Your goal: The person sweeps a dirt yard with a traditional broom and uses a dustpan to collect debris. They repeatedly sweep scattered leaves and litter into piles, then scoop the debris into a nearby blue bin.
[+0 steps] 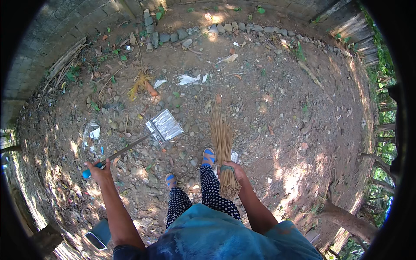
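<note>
A long-handled metal dustpan (166, 126) extends from my left hand (101, 172), which grips the blue end of its stick handle. The pan is over the stony dirt ahead of my feet; whether it touches the ground I cannot tell. My right hand (236, 172) is closed around the bound upper part of a stick broom (222, 135). Its thin bristles point away from me, and the thick butt ends (229, 188) face my body. White plastic scraps (190, 79) and a yellow fibrous scrap (140, 84) lie on the ground beyond the pan.
A row of stones (182, 34) borders the far side, before a concrete block wall (81, 19). Dry sticks (65, 60) lean at the far left. Clear plastic litter (94, 132) is on the left ground. A tree trunk (349, 221) juts in at lower right; a dark bin-like container (100, 234) is lower left.
</note>
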Demonstrator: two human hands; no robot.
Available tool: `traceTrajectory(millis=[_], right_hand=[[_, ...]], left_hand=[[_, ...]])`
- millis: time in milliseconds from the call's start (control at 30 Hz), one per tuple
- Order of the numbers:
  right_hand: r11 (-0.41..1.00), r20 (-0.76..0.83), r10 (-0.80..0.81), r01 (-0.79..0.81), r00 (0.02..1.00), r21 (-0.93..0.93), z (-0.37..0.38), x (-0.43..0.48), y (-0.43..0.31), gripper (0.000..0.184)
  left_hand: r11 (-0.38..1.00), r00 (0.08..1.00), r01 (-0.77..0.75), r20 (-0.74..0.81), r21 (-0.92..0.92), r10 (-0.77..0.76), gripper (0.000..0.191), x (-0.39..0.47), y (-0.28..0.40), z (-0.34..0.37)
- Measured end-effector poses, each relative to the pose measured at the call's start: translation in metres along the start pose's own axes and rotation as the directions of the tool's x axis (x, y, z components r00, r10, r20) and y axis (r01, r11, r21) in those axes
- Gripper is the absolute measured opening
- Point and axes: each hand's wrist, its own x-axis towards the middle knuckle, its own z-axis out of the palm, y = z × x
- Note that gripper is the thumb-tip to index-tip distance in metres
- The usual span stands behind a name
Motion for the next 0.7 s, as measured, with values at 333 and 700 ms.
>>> traceTrajectory(millis=[333,700], right_hand=[[0.981,-0.091,-0.055,0.036,0.994,-0.191,-0.067,-0.047,-0.061,0.031],[0.991,0.152,0.024,-0.004,0.988,-0.134,0.025,-0.002,-0.094,0.035]], left_hand=[[0.997,0.997,-0.073,0.002,-0.005,0.073,0.048,-0.010,-0.007,0.008],[0.995,0.995,-0.072,-0.076,-0.069,0.067,0.054,-0.007,0.010,-0.004]])
